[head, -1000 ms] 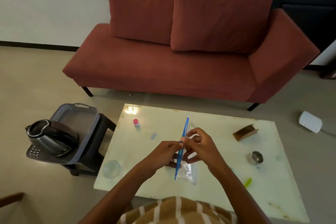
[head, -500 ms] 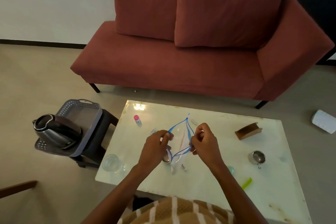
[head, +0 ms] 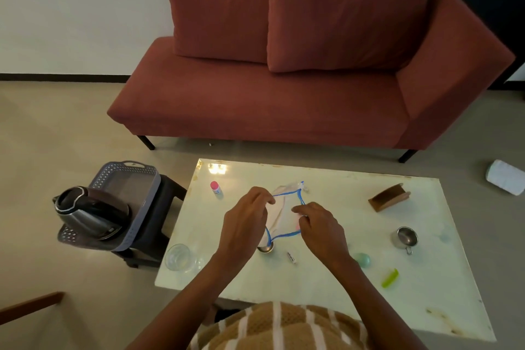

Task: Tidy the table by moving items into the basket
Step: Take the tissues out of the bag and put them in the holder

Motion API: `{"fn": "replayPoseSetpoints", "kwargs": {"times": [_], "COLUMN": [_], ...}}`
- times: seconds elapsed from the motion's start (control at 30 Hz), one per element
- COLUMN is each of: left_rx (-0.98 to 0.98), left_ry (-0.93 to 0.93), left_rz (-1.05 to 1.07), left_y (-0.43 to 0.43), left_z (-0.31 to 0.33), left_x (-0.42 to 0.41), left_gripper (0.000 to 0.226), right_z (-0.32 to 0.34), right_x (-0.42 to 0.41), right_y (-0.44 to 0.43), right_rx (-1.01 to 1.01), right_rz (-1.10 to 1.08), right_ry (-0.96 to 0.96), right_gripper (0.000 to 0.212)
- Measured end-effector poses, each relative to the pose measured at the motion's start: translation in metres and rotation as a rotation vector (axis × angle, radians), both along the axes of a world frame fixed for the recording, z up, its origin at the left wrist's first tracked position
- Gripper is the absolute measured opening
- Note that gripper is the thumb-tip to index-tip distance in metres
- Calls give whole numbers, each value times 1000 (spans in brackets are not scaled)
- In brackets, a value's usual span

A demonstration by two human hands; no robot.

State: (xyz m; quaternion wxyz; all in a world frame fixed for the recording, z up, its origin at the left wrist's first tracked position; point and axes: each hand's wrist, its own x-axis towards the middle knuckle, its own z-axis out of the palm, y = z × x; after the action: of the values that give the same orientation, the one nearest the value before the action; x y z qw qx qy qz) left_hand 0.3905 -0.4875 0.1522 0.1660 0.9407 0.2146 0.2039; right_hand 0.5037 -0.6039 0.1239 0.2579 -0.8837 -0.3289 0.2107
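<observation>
A clear zip bag with a blue rim [head: 284, 214] is held open above the middle of the pale table [head: 326, 292]. My left hand [head: 245, 221] pinches the bag's left rim and my right hand [head: 319, 226] pinches its right rim. Under the bag's near corner a small metal cup [head: 265, 248] stands on the table, with a small white tube [head: 291, 258] lying just to its right. The grey perforated basket [head: 127, 179] sits on a dark stool to the left of the table and holds a black-and-steel kettle [head: 91, 214].
On the table are a pink-capped bottle [head: 216, 189], a clear glass [head: 180, 258] at the front left corner, a wooden holder [head: 389, 197], a metal measuring cup [head: 404, 237], a pale green round thing [head: 363, 260] and a lime green piece [head: 389, 278]. A red sofa [head: 284, 93] stands behind.
The bag's zip was shut and held edge-on a second ago. My hands have since pulled the rim apart, and the mouth now gapes wider than half a second ago.
</observation>
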Motion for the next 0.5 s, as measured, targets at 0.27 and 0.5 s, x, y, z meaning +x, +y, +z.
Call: {"fn": "replayPoseSetpoints", "kwargs": {"times": [0.27, 0.5], "left_rx": [65, -694], "left_ry": [-113, -203], "left_rz": [-263, 66], "left_y": [-47, -32], "left_z": [-18, -25], "left_x": [5, -9], "left_gripper": [39, 30], "right_z": [-5, 6], "right_x": [-2, 13], "right_y": [2, -12], "right_rx": [13, 540], "right_rz": [-164, -332], "right_ry": [151, 905], "right_gripper": [16, 27]}}
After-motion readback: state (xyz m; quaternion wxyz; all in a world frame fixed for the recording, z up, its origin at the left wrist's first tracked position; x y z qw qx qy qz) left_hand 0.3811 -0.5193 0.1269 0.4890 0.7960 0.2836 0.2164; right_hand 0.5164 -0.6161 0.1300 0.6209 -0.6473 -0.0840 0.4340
